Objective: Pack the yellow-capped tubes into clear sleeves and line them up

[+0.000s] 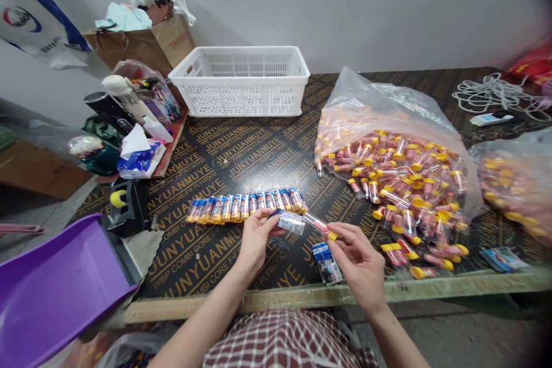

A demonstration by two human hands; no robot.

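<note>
My left hand (257, 238) pinches a small clear sleeve with a blue end (291, 222) above the table's front half. A clear tube with a yellow cap and reddish contents (318, 224) is held by my right hand (357, 259), its clear end tilted up close to the sleeve; whether they touch I cannot tell. Behind my left hand, a row of blue-labelled tubes with yellow ends (244, 206) lies side by side. Beside my right hand lies a stack of flat blue and clear sleeves (326, 264). To the right, many yellow-capped tubes (405, 184) spill from a plastic bag (349, 103).
A white basket (241, 98) stands at the back. Odds and ends, a tape dispenser (127, 204) and a purple dustpan (64, 282) are at the left. Another tube bag (517, 178), a coiled white cable (495, 92) and a blue packet (503, 259) lie right.
</note>
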